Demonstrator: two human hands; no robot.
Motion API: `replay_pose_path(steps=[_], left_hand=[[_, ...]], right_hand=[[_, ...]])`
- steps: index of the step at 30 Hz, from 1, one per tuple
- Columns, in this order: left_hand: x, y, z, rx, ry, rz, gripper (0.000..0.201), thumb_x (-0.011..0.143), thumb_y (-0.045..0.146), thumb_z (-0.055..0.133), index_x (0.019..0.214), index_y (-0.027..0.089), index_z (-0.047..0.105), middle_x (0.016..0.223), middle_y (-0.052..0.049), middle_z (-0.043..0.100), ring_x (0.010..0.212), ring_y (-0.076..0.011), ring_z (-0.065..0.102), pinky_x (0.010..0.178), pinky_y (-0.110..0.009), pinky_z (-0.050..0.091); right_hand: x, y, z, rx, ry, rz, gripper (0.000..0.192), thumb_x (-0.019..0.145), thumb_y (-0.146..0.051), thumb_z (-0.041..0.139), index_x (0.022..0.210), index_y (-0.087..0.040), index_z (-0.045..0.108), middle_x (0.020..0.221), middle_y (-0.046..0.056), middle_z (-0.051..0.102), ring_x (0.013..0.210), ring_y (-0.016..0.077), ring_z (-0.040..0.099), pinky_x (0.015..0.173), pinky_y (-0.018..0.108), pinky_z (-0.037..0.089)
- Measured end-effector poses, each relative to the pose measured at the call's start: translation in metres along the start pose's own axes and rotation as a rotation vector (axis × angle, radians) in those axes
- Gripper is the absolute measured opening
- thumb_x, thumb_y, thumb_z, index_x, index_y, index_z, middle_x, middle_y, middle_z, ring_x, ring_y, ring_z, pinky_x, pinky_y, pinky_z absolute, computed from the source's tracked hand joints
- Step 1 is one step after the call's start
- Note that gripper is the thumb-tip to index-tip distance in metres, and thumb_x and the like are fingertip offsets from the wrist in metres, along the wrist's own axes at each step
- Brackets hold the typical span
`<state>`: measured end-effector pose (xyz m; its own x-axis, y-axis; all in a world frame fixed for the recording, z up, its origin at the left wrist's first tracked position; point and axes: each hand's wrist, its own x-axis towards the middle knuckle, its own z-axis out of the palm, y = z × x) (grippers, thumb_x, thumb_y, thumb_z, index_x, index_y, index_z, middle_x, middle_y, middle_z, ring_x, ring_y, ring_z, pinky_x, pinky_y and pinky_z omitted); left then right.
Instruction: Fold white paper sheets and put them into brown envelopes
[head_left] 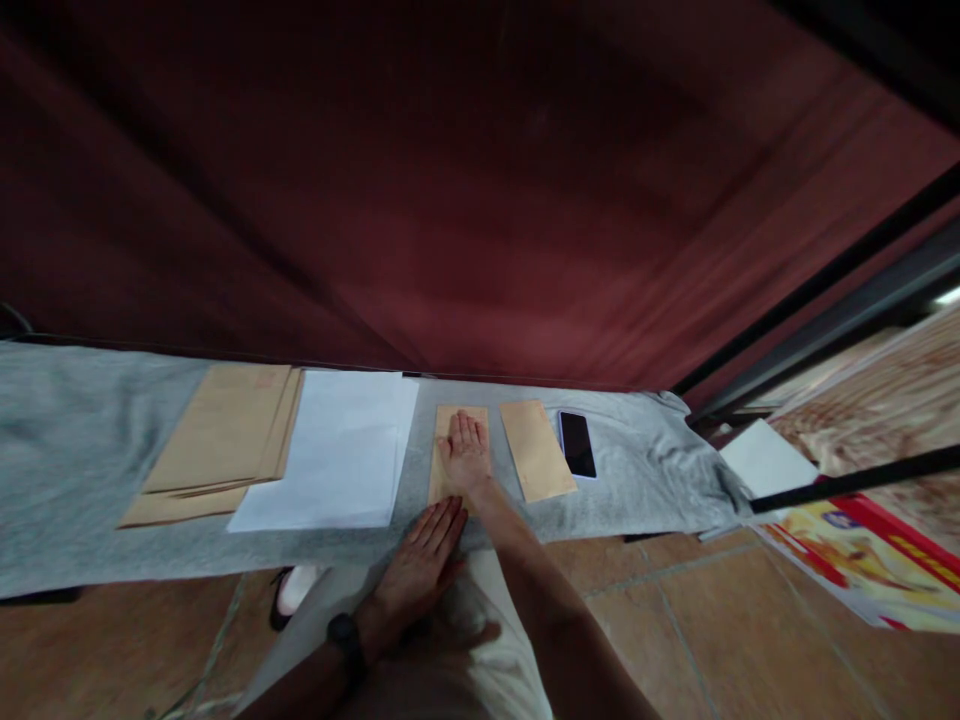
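Observation:
My right hand (466,452) lies flat, fingers together, on a brown envelope (448,478) on the grey cloth (90,470). My left hand (421,565) is open and flat, palm down, at the near edge of the cloth just below that envelope; a dark watch sits on its wrist. A second brown envelope (536,449) lies to the right of the first. A stack of white paper sheets (337,450) lies to the left, and a stack of brown envelopes (217,440) lies further left.
A dark phone (577,444) lies right of the second envelope. A dark red curtain (450,200) hangs behind the cloth. On the right are a white sheet (765,460), black bars and a red-yellow printed poster (862,560). Tiled floor lies below.

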<state>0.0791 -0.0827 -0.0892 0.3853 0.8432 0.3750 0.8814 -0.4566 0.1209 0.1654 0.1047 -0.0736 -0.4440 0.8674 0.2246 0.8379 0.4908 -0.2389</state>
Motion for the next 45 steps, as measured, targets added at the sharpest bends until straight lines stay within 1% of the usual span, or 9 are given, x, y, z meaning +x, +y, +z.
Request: replay_pose_path(steps=[6, 11, 14, 17, 20, 24, 29, 37, 45], left_hand=[[-0.001, 0.000, 0.001, -0.003, -0.007, -0.013, 0.073, 0.102, 0.046, 0.044, 0.162, 0.014, 0.018, 0.160, -0.016, 0.041, 0.146, -0.0294, 0.042, 0.118, -0.045, 0.036], [0.002, -0.001, -0.004, 0.000, -0.018, 0.010, 0.074, 0.101, 0.048, 0.044, 0.162, 0.014, 0.019, 0.159, -0.017, 0.042, 0.144, -0.0302, 0.045, 0.117, -0.045, 0.036], [0.002, -0.002, -0.007, -0.002, -0.026, 0.013, 0.075, 0.101, 0.048, 0.042, 0.163, 0.015, 0.015, 0.161, -0.016, 0.040, 0.145, -0.0294, 0.044, 0.118, -0.045, 0.035], [0.002, -0.002, -0.006, 0.007, -0.027, 0.014, 0.075, 0.102, 0.049, 0.041, 0.164, 0.017, 0.012, 0.162, -0.015, 0.038, 0.145, -0.0287, 0.044, 0.119, -0.045, 0.034], [0.002, -0.003, -0.004, 0.022, -0.012, 0.016, 0.076, 0.102, 0.051, 0.040, 0.164, 0.016, 0.012, 0.162, -0.015, 0.038, 0.145, -0.0290, 0.044, 0.118, -0.045, 0.035], [0.001, -0.004, -0.002, 0.048, 0.002, 0.032, 0.082, 0.100, 0.055, 0.044, 0.163, 0.014, 0.012, 0.161, -0.016, 0.039, 0.145, -0.0297, 0.044, 0.118, -0.045, 0.035], [0.002, -0.003, -0.004, 0.057, 0.021, 0.041, 0.084, 0.100, 0.055, 0.046, 0.163, 0.013, 0.012, 0.160, -0.017, 0.041, 0.145, -0.0296, 0.044, 0.118, -0.045, 0.035], [0.003, -0.001, -0.004, 0.040, 0.009, 0.017, 0.075, 0.100, 0.051, 0.045, 0.162, 0.014, 0.023, 0.160, -0.016, 0.041, 0.145, -0.0303, 0.043, 0.119, -0.047, 0.036], [0.004, 0.002, -0.007, -0.012, -0.031, -0.012, 0.070, 0.098, 0.042, 0.048, 0.158, 0.011, 0.030, 0.161, -0.017, 0.040, 0.149, -0.0309, 0.038, 0.120, -0.050, 0.036]], right_hand=[[0.004, -0.019, 0.006, 0.021, -0.052, -0.051, 0.061, 0.107, -0.044, 0.036, 0.156, -0.007, 0.037, 0.163, 0.015, 0.034, 0.153, 0.0255, 0.030, 0.126, 0.045, 0.020], [0.005, -0.020, 0.007, 0.032, -0.051, -0.096, 0.060, 0.107, -0.044, 0.034, 0.156, -0.010, 0.037, 0.163, 0.012, 0.034, 0.152, 0.0234, 0.032, 0.126, 0.043, 0.020], [0.008, -0.016, 0.004, 0.029, -0.024, -0.010, 0.062, 0.107, -0.043, 0.033, 0.156, -0.004, 0.036, 0.162, 0.018, 0.033, 0.153, 0.0262, 0.031, 0.126, 0.044, 0.021], [0.010, -0.010, 0.002, 0.038, 0.031, 0.098, 0.065, 0.106, -0.043, 0.035, 0.155, 0.000, 0.036, 0.161, 0.024, 0.032, 0.153, 0.0305, 0.030, 0.125, 0.050, 0.021], [0.012, -0.005, 0.003, 0.042, 0.084, 0.170, 0.065, 0.106, -0.042, 0.035, 0.155, 0.001, 0.036, 0.160, 0.026, 0.032, 0.153, 0.0325, 0.029, 0.123, 0.054, 0.023], [0.008, -0.001, 0.006, 0.022, 0.142, 0.275, 0.065, 0.106, -0.040, 0.037, 0.154, 0.004, 0.035, 0.159, 0.028, 0.033, 0.151, 0.0342, 0.032, 0.123, 0.053, 0.025], [-0.003, 0.000, 0.004, 0.016, 0.173, 0.284, 0.066, 0.106, -0.041, 0.035, 0.154, 0.005, 0.034, 0.158, 0.030, 0.034, 0.150, 0.0350, 0.034, 0.122, 0.054, 0.027], [-0.028, 0.003, -0.004, -0.004, 0.181, 0.224, 0.065, 0.105, -0.039, 0.038, 0.153, 0.005, 0.037, 0.158, 0.029, 0.036, 0.149, 0.0367, 0.035, 0.120, 0.053, 0.031], [-0.074, 0.005, -0.013, -0.018, 0.152, 0.140, 0.063, 0.107, -0.043, 0.038, 0.153, 0.000, 0.040, 0.159, 0.025, 0.036, 0.150, 0.0320, 0.035, 0.121, 0.049, 0.032]])
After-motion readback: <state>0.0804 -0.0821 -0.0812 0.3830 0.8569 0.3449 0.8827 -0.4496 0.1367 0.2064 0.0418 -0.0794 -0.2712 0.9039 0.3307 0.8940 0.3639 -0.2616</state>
